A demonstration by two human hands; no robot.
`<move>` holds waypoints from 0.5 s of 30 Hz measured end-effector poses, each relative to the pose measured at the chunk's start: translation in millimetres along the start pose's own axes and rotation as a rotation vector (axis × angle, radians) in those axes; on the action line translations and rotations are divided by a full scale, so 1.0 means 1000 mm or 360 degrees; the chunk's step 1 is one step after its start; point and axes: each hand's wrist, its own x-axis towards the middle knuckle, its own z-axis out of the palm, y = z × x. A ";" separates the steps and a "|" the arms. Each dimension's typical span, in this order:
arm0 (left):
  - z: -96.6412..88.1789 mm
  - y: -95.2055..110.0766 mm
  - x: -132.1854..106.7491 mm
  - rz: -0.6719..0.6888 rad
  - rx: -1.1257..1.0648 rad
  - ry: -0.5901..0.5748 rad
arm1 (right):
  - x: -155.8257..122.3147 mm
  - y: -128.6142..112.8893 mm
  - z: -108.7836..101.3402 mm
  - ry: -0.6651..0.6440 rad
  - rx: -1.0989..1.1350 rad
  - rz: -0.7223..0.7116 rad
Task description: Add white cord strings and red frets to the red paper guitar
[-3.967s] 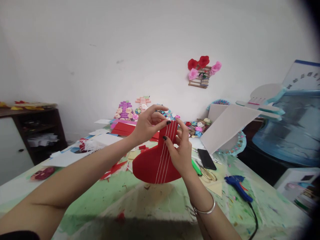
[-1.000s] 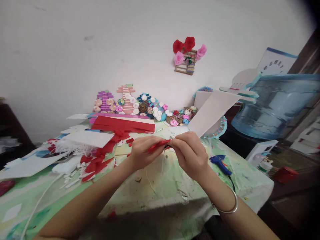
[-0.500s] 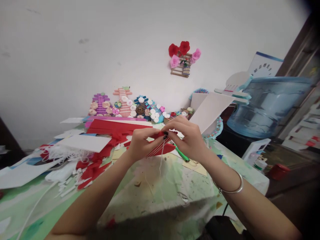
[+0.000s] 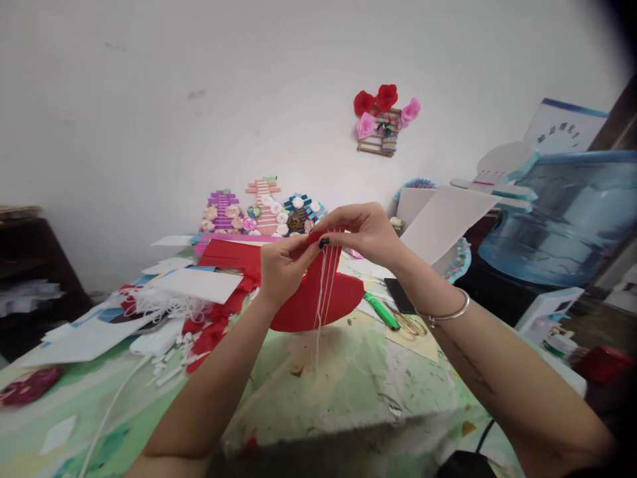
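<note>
While both bare hands meet near the middle of the view, a red cutout (image 4: 298, 312) hangs between them over the green-stained surface (image 4: 348, 398), its narrow neck pointing to 12 o'clock and its wide rounded end to 6; whether the lower edge touches the surface, I cannot tell. The left hand (image 4: 283, 272) comes in from 7 o'clock, its grip closed in a pinch at the upper left of the neck, though most of its fingertips are hidden. The right hand (image 4: 365, 232), reaching in from 4 o'clock with a silver bracelet (image 4: 450, 309) on its wrist, has its grip pinched close on the top of the same neck, fingers curled over the edge and thumb in front. White strings (image 4: 326, 282) run down the face of the cutout, and loose ends dangle past its rim toward 6 o'clock. Counting from the cutout, a green tool (image 4: 382, 311) lies just beside it at 3 o'clock, with a black phone (image 4: 397, 297) beyond, partly behind the right wrist, and scissors (image 4: 411, 324) near by, resting on yellow paper (image 4: 415, 342). Toward 9 o'clock sit a white board (image 4: 202, 284) and tangled white thread (image 4: 159, 307); red sheets (image 4: 229, 254) lie between 9 and 10.
</note>
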 end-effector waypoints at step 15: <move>-0.004 0.003 0.004 -0.0026 -0.0170 -0.0116 | 0.010 -0.012 -0.002 0.0046 -0.0194 0.0080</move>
